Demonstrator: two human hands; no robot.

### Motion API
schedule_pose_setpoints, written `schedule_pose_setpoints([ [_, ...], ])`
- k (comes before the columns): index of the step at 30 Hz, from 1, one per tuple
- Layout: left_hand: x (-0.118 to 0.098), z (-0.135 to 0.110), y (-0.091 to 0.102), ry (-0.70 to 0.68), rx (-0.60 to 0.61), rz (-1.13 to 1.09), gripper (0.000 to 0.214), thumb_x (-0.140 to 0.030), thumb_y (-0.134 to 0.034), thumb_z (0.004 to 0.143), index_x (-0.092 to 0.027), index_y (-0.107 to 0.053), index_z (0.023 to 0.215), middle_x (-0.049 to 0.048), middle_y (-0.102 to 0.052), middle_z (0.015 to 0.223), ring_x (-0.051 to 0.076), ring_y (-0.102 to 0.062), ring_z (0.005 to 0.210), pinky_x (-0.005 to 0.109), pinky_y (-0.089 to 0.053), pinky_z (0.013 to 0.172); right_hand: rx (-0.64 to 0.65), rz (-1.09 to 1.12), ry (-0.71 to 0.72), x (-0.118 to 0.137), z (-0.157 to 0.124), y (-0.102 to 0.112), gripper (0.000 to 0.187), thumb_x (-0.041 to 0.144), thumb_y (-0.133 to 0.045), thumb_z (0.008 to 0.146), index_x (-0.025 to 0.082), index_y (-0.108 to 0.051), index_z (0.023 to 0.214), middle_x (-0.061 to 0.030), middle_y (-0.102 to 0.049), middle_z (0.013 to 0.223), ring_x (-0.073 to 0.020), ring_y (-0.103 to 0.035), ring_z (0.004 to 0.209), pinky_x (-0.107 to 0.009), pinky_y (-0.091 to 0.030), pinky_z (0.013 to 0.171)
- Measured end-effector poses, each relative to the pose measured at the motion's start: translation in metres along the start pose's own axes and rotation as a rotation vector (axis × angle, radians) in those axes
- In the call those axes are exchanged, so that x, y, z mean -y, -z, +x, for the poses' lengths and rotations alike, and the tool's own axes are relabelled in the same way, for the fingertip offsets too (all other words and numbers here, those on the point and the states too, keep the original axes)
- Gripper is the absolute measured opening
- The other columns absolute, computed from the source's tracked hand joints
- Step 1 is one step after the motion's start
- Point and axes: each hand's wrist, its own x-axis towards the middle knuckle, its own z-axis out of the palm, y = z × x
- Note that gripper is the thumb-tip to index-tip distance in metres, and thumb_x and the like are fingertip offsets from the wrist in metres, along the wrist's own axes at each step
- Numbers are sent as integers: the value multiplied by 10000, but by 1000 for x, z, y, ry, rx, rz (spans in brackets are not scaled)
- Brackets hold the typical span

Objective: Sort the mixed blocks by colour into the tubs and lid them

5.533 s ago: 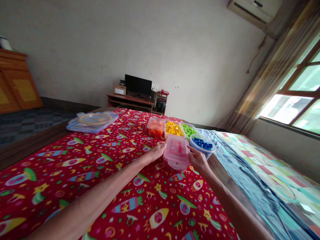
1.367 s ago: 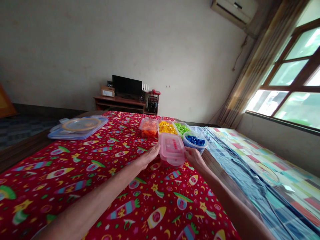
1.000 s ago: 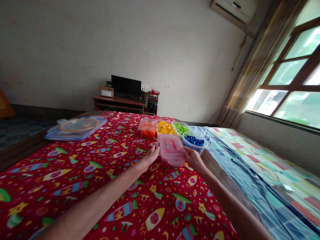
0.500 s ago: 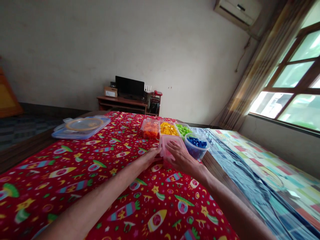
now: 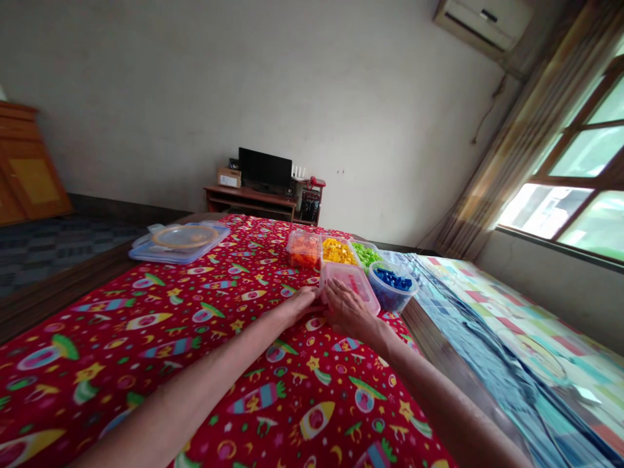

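Observation:
A pink plastic container [image 5: 358, 286] with its lid on stands on the table's red rocket-print cloth [image 5: 195, 338], near the right edge. My right hand [image 5: 348, 311] lies flat over the near end of the lid, fingers stretched out. My left hand [image 5: 303, 302] rests on the cloth, its fingertips touching the container's near left corner. Neither hand is wrapped round anything.
Behind the pink container stand open tubs of orange bricks [image 5: 303, 249], yellow bricks [image 5: 337, 251] and green bricks [image 5: 366, 253], with a round tub of blue bricks [image 5: 392, 285] to its right. Stacked lids [image 5: 178, 235] lie at the far left. A bed [image 5: 511, 325] adjoins the table's right edge.
My right hand has left the container's right side and now lies on top of the lid near its front end. My left hand stays at the left side. The camera has shifted a little.

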Motion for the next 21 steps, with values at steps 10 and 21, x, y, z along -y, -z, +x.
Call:
schedule_pose_setpoints([
  [10,-14,-3,9,-306,-192,834,258,-302,-385,863,-166,-595,798,31,-644,713,180,-613,695,328,-501,709,-4,156,-66,1,11,19,557,265,-523,828,94,-429,1350,-213,-511,1333,-290,-454,1275,-461,-418,1037],
  [21,-94,-13,124,-605,-608,1488,272,-119,-388,819,-159,-647,892,94,-627,927,206,-586,875,327,-466,851,101,520,54,104,42,33,180,123,-418,893,166,-575,970,-77,-652,871,-154,-615,822,-247,-486,730],
])
